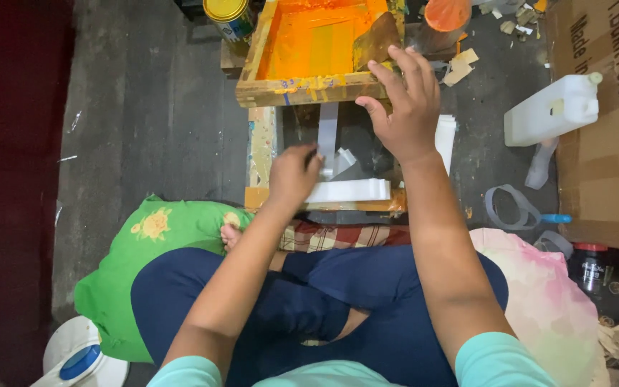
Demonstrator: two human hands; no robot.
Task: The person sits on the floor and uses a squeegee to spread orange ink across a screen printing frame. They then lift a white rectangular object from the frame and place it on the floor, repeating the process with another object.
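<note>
Green cushion [130,265]: well to the left of both hands, tucked against the person's crossed leg, seemingly as padding for sitting on the floor.
White plastic object [73,355]: at the lower left corner, with a blue part on top; far behind the left hand, what it is cannot be told.
Left hand [293,175]: curled closed, fingers pinched on the lower end of a grey strip [327,136] (tape or film, too small to tell), which runs straight up from the pinch toward the frame's underside.
White sheet stack [349,190]: just right of and touching the left hand's knuckles, lying on the wooden base [263,154] within easy reach, likely so sheets can be fed one at a time.
Wooden screen frame [302,89]: directly above the left hand's pinch, its mesh flooded with orange ink; its near edge is tilted up off the base.
Right hand [406,104]: fingers spread, fingertips on the frame's near right corner, apparently propping it up so the left hand can work beneath.
Squeegee [375,39]: just beyond the right fingertips, leaning inside the frame.
White jug [553,107]: well right of the right hand, on its side by a cardboard box [603,122].
</note>
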